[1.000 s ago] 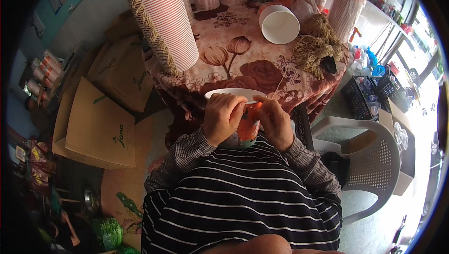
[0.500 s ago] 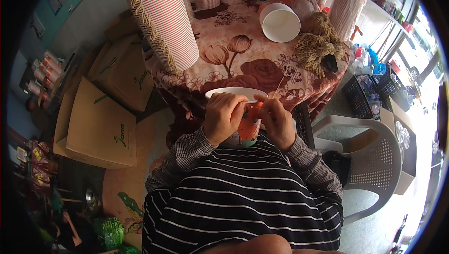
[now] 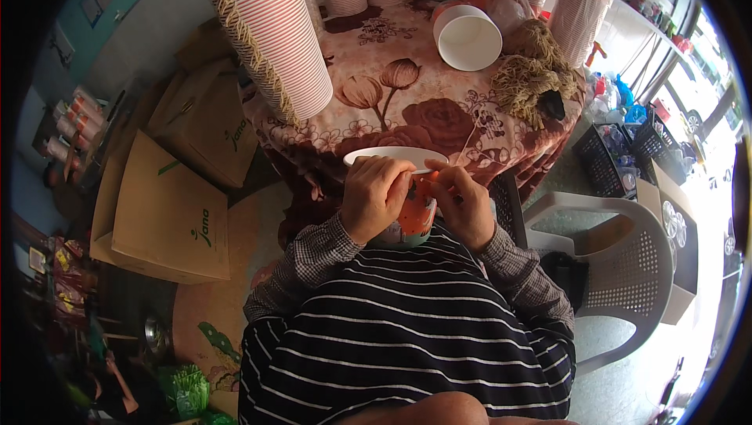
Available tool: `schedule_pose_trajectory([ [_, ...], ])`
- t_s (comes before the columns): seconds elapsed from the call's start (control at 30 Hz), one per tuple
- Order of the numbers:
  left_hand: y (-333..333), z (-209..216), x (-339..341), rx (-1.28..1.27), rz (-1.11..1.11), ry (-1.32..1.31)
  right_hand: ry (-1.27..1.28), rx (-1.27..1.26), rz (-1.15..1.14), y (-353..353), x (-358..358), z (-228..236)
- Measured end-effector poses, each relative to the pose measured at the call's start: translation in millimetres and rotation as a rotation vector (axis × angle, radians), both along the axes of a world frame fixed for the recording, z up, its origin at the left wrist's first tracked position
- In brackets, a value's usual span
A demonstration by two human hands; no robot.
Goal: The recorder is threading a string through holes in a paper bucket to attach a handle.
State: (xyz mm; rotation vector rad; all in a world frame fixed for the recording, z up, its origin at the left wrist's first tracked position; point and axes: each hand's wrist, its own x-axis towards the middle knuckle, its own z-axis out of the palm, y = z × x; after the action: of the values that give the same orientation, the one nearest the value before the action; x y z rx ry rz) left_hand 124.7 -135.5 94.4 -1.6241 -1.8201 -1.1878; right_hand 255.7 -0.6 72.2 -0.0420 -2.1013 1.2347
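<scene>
Currently, both hands, head view: the left hand [image 3: 376, 199] and right hand [image 3: 466, 209] are clamped on the near rim of the orange cup [image 3: 416, 215]; anything finer between the fingertips is too small to tell.
Orange cup: its body hangs below and between the grip, above the lap; its white mouth spreads just beyond the left knuckles.
Cup wall: looks like light, smooth card, likely to dent if squeezed; the rolled rim seems the stiffest hold.
Tablecloth [image 3: 439, 123]: beyond the grip, bearing a tall cup stack [image 3: 278, 41] leftward.
</scene>
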Motion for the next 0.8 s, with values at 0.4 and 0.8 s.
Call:
schedule_pose_trajectory([
  [0.4,0,1,3,-0.02,0.002,0.001,0.023,0.128,-0.046,2,-2,-2],
  [0.8,0,33,-15,-0.496,-0.124,-0.245,0.046,0.181,-0.104,-7,-6,-2],
])
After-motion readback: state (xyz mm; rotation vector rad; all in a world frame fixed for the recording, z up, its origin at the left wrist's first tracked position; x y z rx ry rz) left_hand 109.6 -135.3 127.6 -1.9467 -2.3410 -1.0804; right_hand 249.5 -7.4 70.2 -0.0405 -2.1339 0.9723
